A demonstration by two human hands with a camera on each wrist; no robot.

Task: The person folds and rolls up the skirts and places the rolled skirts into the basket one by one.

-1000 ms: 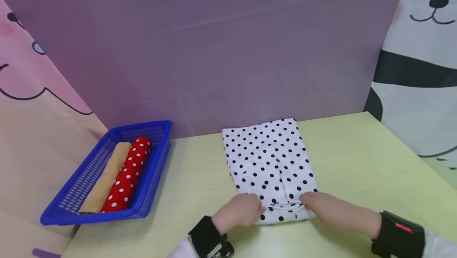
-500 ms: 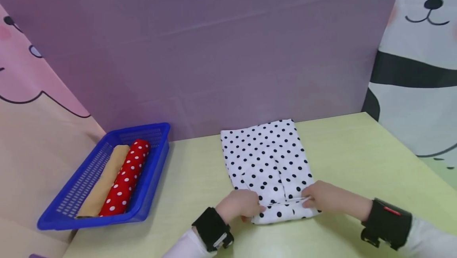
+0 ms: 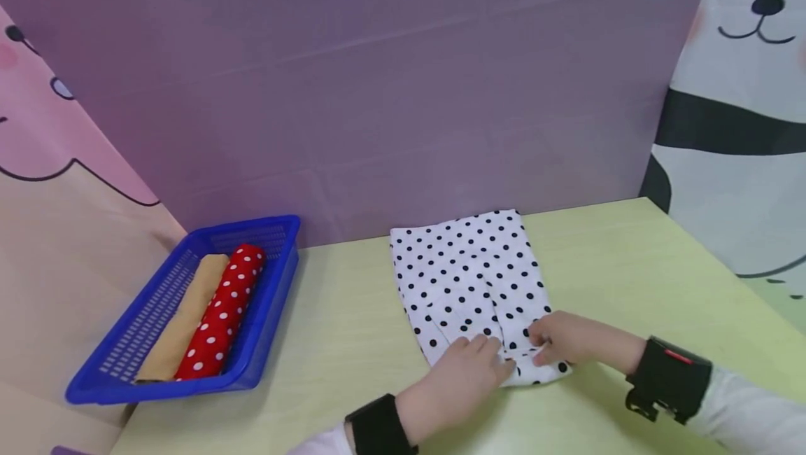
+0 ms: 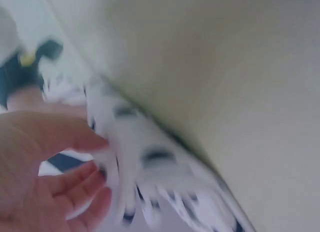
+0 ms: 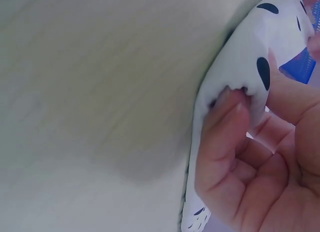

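Observation:
A white cloth with black dots (image 3: pixel 466 266) lies flat on the pale green table (image 3: pixel 352 329), its near end rolled up. My left hand (image 3: pixel 469 369) rests on top of that rolled end with the fingers stretched out; in the blurred left wrist view its fingers (image 4: pixel 75 184) touch the cloth (image 4: pixel 150 162). My right hand (image 3: pixel 559 343) grips the roll's right end. In the right wrist view its fingers (image 5: pixel 225 122) curl round the cloth's rolled edge (image 5: pixel 240 61).
A blue plastic basket (image 3: pixel 157 388) stands at the table's left edge, holding a tan cloth roll (image 3: pixel 189 315) and a red roll with white dots (image 3: pixel 223 315). Purple board backs the table; cartoon panels stand left and right. Both wrists wear black bands.
The left hand has moved from the roll's left end onto its top, further right. The rolled end has shifted slightly away from me. The right hand keeps its hold.

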